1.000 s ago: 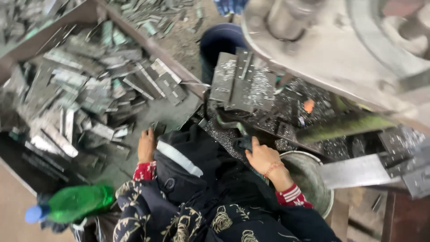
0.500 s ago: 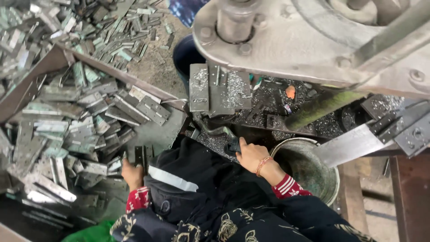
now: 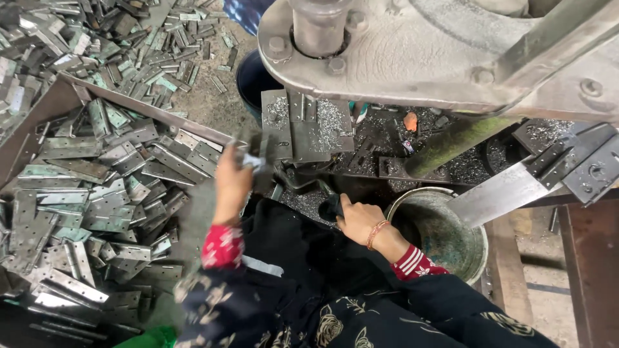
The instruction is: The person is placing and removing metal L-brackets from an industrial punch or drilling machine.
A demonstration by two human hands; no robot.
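- left hand (image 3: 233, 183) raised and motion-blurred, fingers (image 3: 240, 169) pinched around a small metal plate (image 3: 253, 153), held up over the right edge of the tray, just left of the press bed
- plate itself smeared by blur, can't tell its exact shape; looks like the same grey hinge-type pieces as in the tray
- right hand (image 3: 358, 219) low at the front of the press, fingers curled together on a dark cloth-like lump (image 3: 330, 207); can't tell if it is truly gripped or just pressed on
- bracelet (image 3: 376, 233) on right wrist, red patterned cuffs on both sleeves, dark floral clothing below
- tray (image 3: 77, 96) to the left, brown rim, heaped with flat grey metal hinge plates (image 3: 97, 193); more of the same spilled loose on the floor beyond it, top left
- press bed (image 3: 308, 125) between and above the hands, upright steel blocks dusted with metal shavings
- heavy press body (image 3: 419, 58) overhead, cylindrical ram near top centre
- round green-grey bucket (image 3: 474, 248) just right of the right hand
- angled steel chute (image 3: 503, 193) over bucket's right side
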